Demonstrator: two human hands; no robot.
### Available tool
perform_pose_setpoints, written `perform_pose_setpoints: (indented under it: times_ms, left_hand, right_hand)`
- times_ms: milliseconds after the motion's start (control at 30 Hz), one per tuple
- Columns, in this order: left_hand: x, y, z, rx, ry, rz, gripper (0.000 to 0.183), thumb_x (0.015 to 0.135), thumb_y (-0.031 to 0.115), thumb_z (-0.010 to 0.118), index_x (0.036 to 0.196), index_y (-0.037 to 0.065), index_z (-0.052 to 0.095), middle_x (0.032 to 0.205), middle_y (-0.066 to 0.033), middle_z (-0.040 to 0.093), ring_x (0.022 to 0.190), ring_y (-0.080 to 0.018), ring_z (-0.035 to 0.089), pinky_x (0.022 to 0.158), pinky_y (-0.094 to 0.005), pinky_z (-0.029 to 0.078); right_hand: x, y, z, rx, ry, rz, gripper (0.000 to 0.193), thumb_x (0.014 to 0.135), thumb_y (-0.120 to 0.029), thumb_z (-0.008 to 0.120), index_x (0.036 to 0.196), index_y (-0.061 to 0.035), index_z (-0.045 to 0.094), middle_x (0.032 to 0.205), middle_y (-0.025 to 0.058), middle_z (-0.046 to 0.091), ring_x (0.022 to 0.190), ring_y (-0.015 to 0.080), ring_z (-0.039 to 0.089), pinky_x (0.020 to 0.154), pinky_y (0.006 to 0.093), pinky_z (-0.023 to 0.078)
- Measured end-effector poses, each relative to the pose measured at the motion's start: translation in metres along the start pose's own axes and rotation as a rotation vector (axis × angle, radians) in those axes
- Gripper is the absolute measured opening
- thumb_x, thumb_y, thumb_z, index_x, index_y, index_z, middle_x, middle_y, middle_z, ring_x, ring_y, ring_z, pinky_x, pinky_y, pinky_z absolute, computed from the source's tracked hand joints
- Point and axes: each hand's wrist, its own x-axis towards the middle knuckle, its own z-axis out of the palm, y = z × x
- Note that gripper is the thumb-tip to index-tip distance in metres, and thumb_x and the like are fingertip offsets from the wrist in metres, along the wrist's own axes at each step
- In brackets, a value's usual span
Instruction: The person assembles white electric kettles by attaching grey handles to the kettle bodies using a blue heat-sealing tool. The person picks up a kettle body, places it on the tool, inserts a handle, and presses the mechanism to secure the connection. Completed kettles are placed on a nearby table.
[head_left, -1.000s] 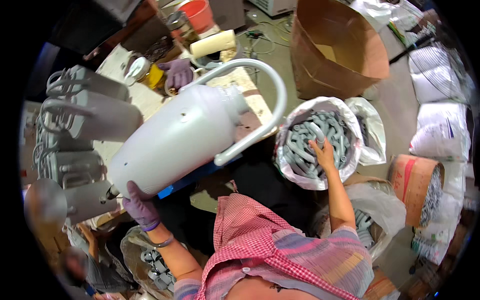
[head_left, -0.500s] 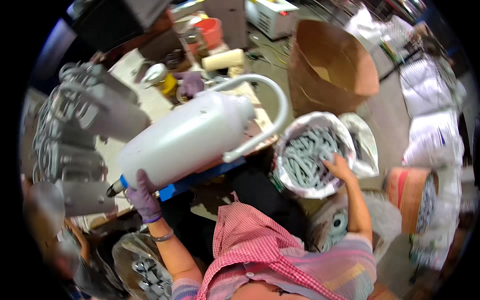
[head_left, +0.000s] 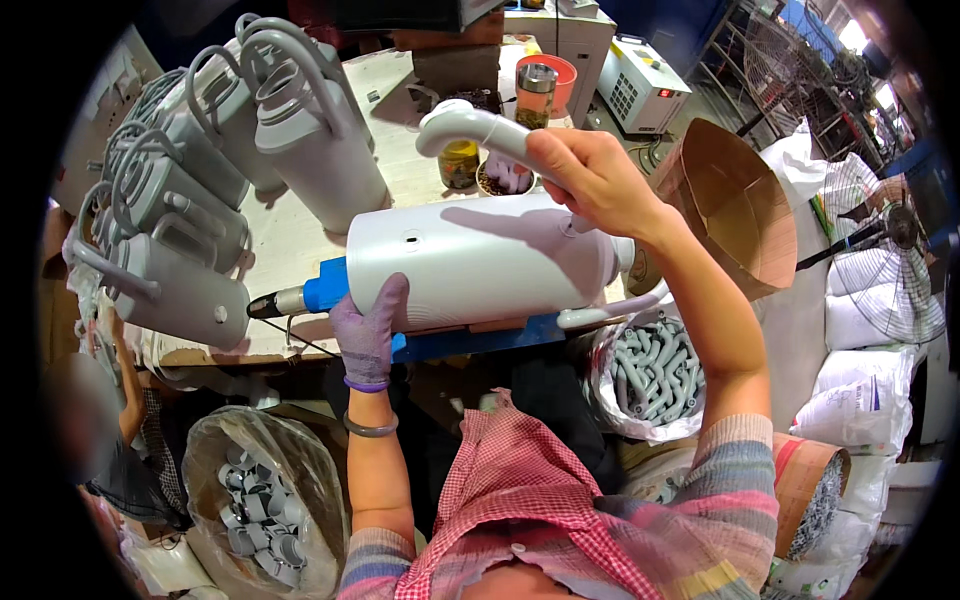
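Note:
A light grey cylindrical jug lies on its side across the near edge of the table, its neck to the right. My left hand, in a purple glove, grips its base end; the thumb lies on the wall and the other fingers are hidden. My bare right hand is closed round a curved grey handle, held above the jug near its neck. A small hole shows in the jug's upper side. By the base is a blue power screwdriver with a black tip. A grey hoop shows at the neck.
Several upright grey jugs crowd the table's left. An open bag of curved handles stands at the right, below a cardboard box. At lower left is a bag of grey parts. A person's arm shows at far left.
My right hand has come up from the handle bag with a curved handle and now holds it over the jug. The jug has turned level, and my view has shifted.

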Motion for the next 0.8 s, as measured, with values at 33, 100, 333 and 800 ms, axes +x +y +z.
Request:
perform_pose_setpoints:
  times_ms: [33,100,333,800]
  left_hand:
    - [0.001,0.001,0.0,-0.003,-0.012,-0.013,0.037,0.086,0.027,0.081,0.105,-0.003,0.071,0.096,-0.0044,0.072,0.086,-0.0095,0.062,0.08,-0.0256,0.05]
    - [0.001,0.001,0.0,-0.038,-0.014,-0.019,0.038,0.085,0.028,0.082,0.104,-0.003,0.072,0.094,-0.0048,0.072,0.084,-0.0093,0.062,0.079,-0.0257,0.05]
    - [0.003,-0.003,-0.002,-0.031,-0.015,-0.056,0.038,0.085,0.029,0.081,0.103,-0.004,0.071,0.095,-0.0053,0.072,0.085,-0.0103,0.062,0.08,-0.0275,0.051]
    - [0.005,-0.006,-0.004,0.022,-0.042,-0.048,0.037,0.085,0.027,0.08,0.103,-0.004,0.071,0.093,-0.0064,0.072,0.084,-0.0123,0.064,0.079,-0.0289,0.051]
  right_hand:
    - [0.005,0.0,0.004,-0.031,-0.01,0.002,0.056,0.103,-0.052,0.047,0.082,-0.0023,0.063,0.061,-0.0003,0.053,0.058,0.0096,0.049,0.054,0.0284,0.04]
    - [0.013,0.001,0.01,-0.088,-0.034,0.01,0.057,0.102,-0.052,0.047,0.08,-0.0025,0.063,0.061,-0.0001,0.053,0.058,0.0101,0.049,0.054,0.029,0.04]
    - [0.021,-0.007,0.02,-0.261,-0.142,-0.038,0.051,0.103,-0.047,0.049,0.086,-0.0012,0.064,0.061,0.0057,0.054,0.057,0.0152,0.05,0.056,0.0328,0.041]
    - [0.03,-0.01,0.024,-0.283,-0.259,0.092,0.05,0.101,-0.045,0.052,0.086,0.0012,0.065,0.058,0.0147,0.052,0.053,0.0242,0.047,0.055,0.0389,0.041]
